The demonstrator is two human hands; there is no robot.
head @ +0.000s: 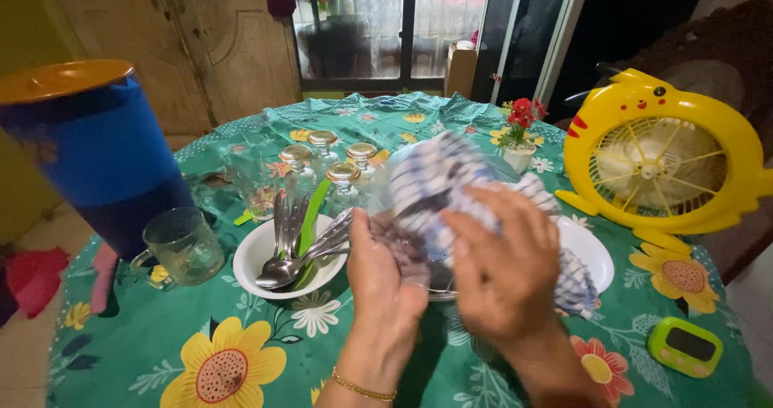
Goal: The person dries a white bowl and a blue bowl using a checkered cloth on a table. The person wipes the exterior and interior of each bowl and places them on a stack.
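My left hand grips a clear glass item that is mostly hidden behind it. Over that item my right hand presses a blue-and-white checked cloth, which is blurred. Both hands hover above the middle of a round table with a green flowered tablecloth. Just left of my left hand stands a white bowl holding several metal spoons and a green utensil. A white plate lies under the cloth on the right.
A clear glass mug and a tall blue jug with an orange lid stand at the left. Several small lidded jars sit behind the bowl. At the right are a yellow fan, a small green timer and a red flower pot.
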